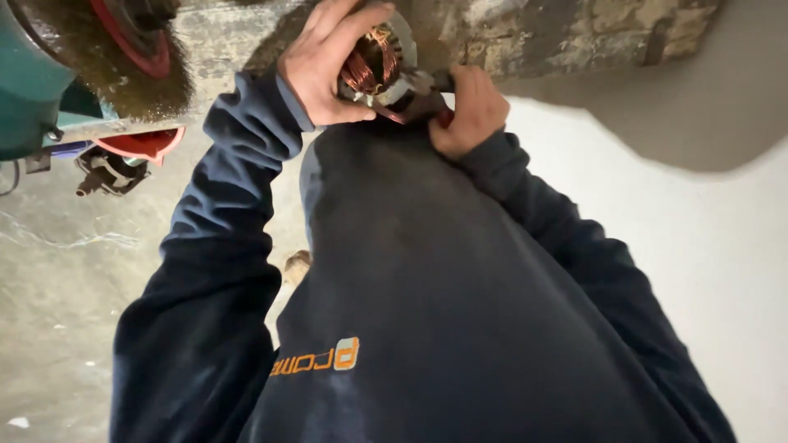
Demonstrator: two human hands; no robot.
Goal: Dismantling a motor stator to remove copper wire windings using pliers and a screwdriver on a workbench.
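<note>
My left hand (pixel 328 61) grips a round motor stator (pixel 379 59) with copper windings, held against the front of my dark sweatshirt at the top of the view. My right hand (pixel 469 108) is closed around a tool with a dark red handle (pixel 444 117) whose metal end (pixel 402 90) touches the lower side of the stator. Most of the tool is hidden in my fist. Both sleeves are dark blue.
A worn stone or concrete bench edge (pixel 533 37) runs across the top. At the upper left stands a teal machine (pixel 33 74) with a red part (pixel 135 45) and a wire brush-like mass. A red and metal fitting (pixel 123 156) hangs below it. Grey floor (pixel 66 271) lies on the left.
</note>
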